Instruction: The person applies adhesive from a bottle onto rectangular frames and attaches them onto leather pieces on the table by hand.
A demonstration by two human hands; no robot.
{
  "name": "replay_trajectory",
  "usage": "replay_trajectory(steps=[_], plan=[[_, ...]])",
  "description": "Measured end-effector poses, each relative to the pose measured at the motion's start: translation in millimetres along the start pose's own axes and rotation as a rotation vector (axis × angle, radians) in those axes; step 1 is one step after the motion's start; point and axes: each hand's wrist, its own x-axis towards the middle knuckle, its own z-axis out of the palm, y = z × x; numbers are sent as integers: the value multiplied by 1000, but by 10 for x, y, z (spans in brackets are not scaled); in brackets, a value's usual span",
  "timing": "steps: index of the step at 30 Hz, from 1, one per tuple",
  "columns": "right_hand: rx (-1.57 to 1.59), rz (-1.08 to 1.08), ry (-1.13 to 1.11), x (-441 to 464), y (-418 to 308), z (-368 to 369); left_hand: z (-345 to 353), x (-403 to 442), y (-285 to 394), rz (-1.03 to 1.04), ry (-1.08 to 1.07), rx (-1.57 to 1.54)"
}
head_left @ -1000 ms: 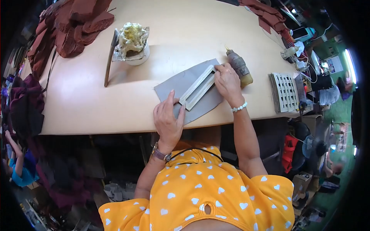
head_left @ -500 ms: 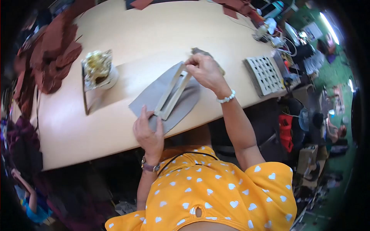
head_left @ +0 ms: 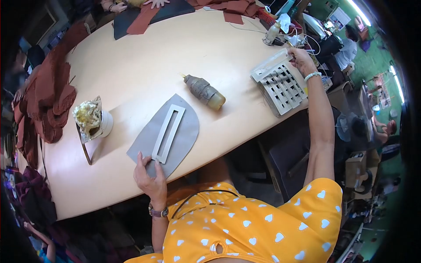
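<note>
On the table lies a grey rounded piece (head_left: 186,131) of flat material, with a white slotted frame (head_left: 161,147) resting on it. My left hand (head_left: 151,179) has its fingers spread at the lower end of both, fingertips touching there. Over at the right, my right hand (head_left: 301,61) is closed on the end of another pale slotted frame (head_left: 271,65). That frame lies across the top of a stack of pale slotted frames (head_left: 280,94). Between the two groups is a yellowish bottle (head_left: 204,92) with dark wrapping and a thin tip, lying on its side.
A white cup (head_left: 106,123) with a crusted yellowish mass and a brush-like stick stands at left. Reddish-brown cut pieces (head_left: 48,101) pile up on the left edge. Another person's hand (head_left: 156,3) rests beside a dark board (head_left: 175,13) at the far side. A bottle and cables crowd the right corner.
My right hand has moved right, from the frame on the grey piece to the stack, where it holds a slotted frame. My left hand stays at the grey piece. The view has shifted.
</note>
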Motion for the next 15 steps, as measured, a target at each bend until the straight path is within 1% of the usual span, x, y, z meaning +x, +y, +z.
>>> replay_trajectory(steps=[2, 6, 10, 11, 14, 15], plan=[[-30, 56, -4, 234, 214, -119, -1, -3, 6, -3, -1, 15], [-30, 94, 31, 225, 349, -126, -6, 7, 49, 1, -9, 64], [-66, 38, 34, 191, 414, -89, 10, 6, 44, -4, -12, 46], [-123, 17, 106, 215, 431, -53, 11, 5, 42, -1, -12, 48], [-308, -200, 42, 345, 539, -69, -2, 4, 51, 14, -10, 65], [-517, -292, 93, 470, 596, -95, -4, 5, 55, 19, -9, 71]])
